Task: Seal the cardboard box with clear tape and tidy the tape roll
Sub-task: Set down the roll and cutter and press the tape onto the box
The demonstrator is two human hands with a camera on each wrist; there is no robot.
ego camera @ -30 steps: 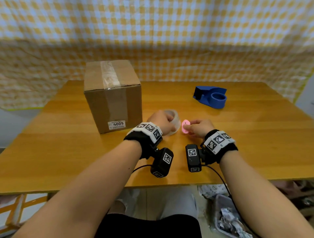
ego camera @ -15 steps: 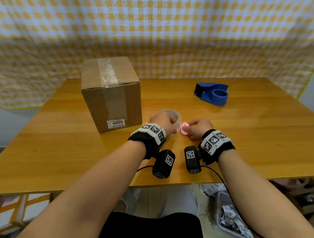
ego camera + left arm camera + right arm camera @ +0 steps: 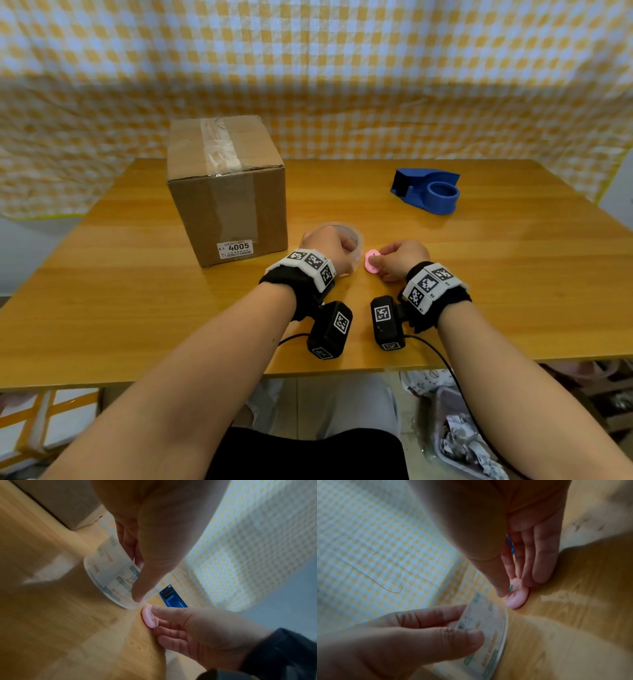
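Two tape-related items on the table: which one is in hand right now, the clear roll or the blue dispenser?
The clear tape roll, gripped by the left hand near the cardboard box. The blue dispenser sits untouched farther back on the right.

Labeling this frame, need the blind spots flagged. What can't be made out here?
- Small print on the box label: head view, too small beyond "4005".
- Print on the tape roll: both wrist views, blurred.
- What the pink piece is: right hand fingers cover part of it.
- Loose end of the tape: left hand covers the roll in the head view.
- Tape holder: cut off by hands in the wrist views.
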